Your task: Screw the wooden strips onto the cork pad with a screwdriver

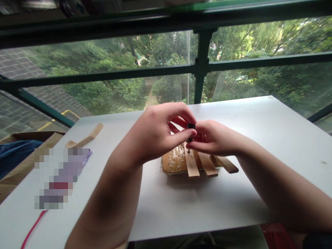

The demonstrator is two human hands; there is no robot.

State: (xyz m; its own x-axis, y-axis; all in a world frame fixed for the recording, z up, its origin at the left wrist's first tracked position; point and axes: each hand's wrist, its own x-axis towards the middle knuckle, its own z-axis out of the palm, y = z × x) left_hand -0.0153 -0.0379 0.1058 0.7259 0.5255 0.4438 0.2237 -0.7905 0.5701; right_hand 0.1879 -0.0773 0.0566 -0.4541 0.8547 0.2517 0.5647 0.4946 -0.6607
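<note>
A short black-handled screwdriver (191, 126) stands nearly upright over a pale wooden slat (192, 166). My left hand (166, 131) pinches its top between thumb and fingers. Lower down, the fingers of my right hand (211, 138) close round its shaft area, partly hiding it. Below them a small metal screw or tip (188, 151) meets the slat. The slat lies across a brown padded block (172, 162) with a shiny, plastic-like cover. Two more slats, a middle one (208, 166) and a right one (227, 164), stick out from it toward me.
On the left of the white table (160, 211) lie an angled wooden piece (88, 138) and a pixelated purple flat object (68, 169) with a pink strap (33, 226). A cardboard box (49, 145) holding blue cloth stands beyond the left edge. Green-framed windows (201, 65) rise behind.
</note>
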